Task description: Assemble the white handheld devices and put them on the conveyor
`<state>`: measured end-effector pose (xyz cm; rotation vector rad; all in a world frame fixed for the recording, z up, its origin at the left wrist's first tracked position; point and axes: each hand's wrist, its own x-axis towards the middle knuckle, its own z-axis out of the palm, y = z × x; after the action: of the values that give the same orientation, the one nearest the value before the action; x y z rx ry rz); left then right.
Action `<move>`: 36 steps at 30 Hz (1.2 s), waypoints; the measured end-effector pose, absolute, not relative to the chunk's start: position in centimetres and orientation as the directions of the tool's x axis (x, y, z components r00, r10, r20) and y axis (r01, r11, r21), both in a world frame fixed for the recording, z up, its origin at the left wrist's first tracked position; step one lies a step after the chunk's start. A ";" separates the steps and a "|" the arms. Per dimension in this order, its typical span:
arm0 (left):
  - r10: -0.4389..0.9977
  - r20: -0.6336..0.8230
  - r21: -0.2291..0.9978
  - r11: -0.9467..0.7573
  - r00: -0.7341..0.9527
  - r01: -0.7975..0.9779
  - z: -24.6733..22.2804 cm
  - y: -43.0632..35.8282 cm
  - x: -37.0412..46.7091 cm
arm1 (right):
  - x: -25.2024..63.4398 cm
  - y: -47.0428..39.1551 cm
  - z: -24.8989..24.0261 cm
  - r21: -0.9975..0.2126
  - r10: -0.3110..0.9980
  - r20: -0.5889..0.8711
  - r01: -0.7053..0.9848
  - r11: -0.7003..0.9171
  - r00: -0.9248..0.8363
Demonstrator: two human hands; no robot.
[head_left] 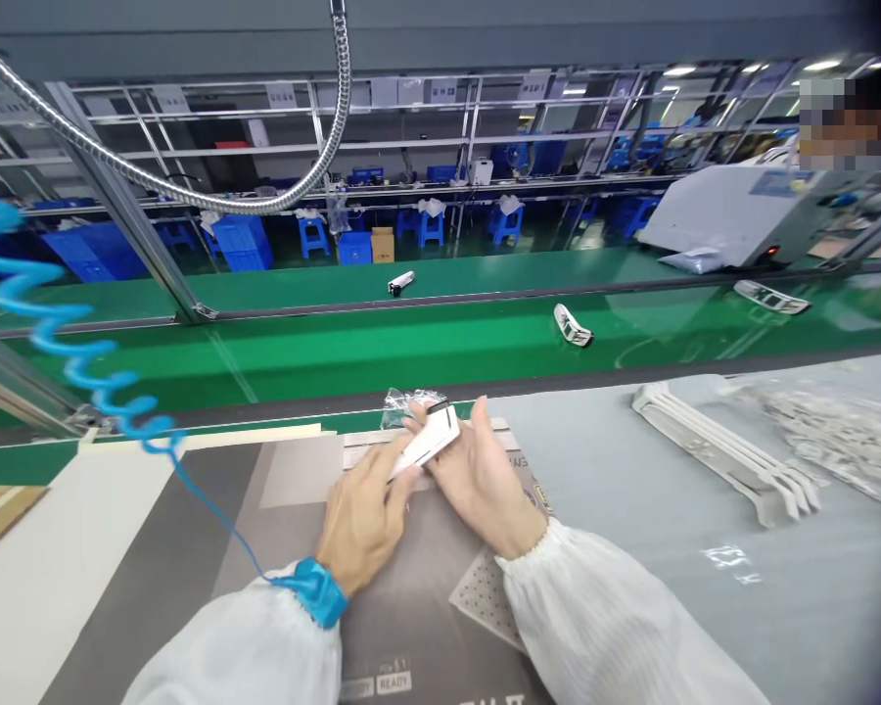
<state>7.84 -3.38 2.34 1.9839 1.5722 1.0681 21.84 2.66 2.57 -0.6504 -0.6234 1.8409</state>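
Counting hours from the white part (432, 443), trails a coiled blue cord (59, 313) off toward ten from the strap (321, 592), presumably slack for free reach. With the left hand (362, 517) at seven to eight, clamps fingers on the part's near end, tilting the far end toward one, likely for a better view of its face. Has plastic (394, 403) just beyond, near twelve. Seems to rest the far end on the right hand (488, 490) at four, fingers behind, thumb apart, palm unclosed, probably for support without clamping. On the belt (374, 357), shows a curved piece (573, 325) at two. At three, on the counter (617, 490), has covers (726, 450) nested, perhaps to save room, beside a filled bag (844, 431).
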 end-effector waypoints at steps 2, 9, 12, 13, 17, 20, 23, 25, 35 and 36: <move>0.937 0.324 0.619 -0.312 0.127 0.721 1.8 -3.6 8.3 | 21.8 2.6 2.7 -0.592 0.918 -0.216 -0.703 -0.394 -0.333; 0.898 0.401 0.618 -0.412 0.183 0.669 1.0 -3.3 8.0 | 21.3 2.1 2.9 -0.580 0.902 -0.252 -0.692 -0.430 -0.350; 0.907 0.319 0.539 -0.413 0.276 0.734 1.3 -3.6 8.3 | 21.7 2.4 2.8 -0.573 0.901 -0.275 -0.695 -0.434 -0.336; 0.915 0.271 0.499 -0.398 0.298 0.769 1.5 -3.8 8.6 | 21.9 2.6 2.8 -0.570 0.894 -0.303 -0.689 -0.448 -0.330; 0.943 0.185 0.422 -0.331 0.277 0.844 2.4 -3.9 8.9 | 22.7 2.9 2.9 -0.574 0.884 -0.275 -0.672 -0.467 -0.379; 0.968 0.226 0.467 -0.209 0.113 0.859 2.9 -3.4 7.8 | 22.6 2.5 3.3 -0.585 0.870 -0.145 -0.668 -0.460 -0.472; 0.923 0.382 0.512 -0.171 -0.045 0.842 2.9 -3.1 7.0 | 21.7 1.7 3.3 -0.618 0.844 -0.042 -0.650 -0.442 -0.535; 0.878 0.477 0.521 -0.248 -0.038 0.817 2.8 -3.3 7.2 | 20.9 1.1 2.9 -0.638 0.841 -0.029 -0.638 -0.431 -0.540; 0.842 0.538 0.533 -0.366 0.028 0.763 3.0 -3.4 8.9 | 19.8 0.1 2.5 -0.643 0.878 -0.154 -0.629 -0.437 -0.452; 0.869 0.493 0.555 -0.346 0.036 0.757 3.1 -3.3 8.5 | 20.0 0.3 2.5 -0.651 0.876 -0.166 -0.617 -0.442 -0.452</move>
<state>8.51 -3.35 3.15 2.1543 1.7075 1.2027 19.97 0.30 2.51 -0.6148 -0.6394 1.9975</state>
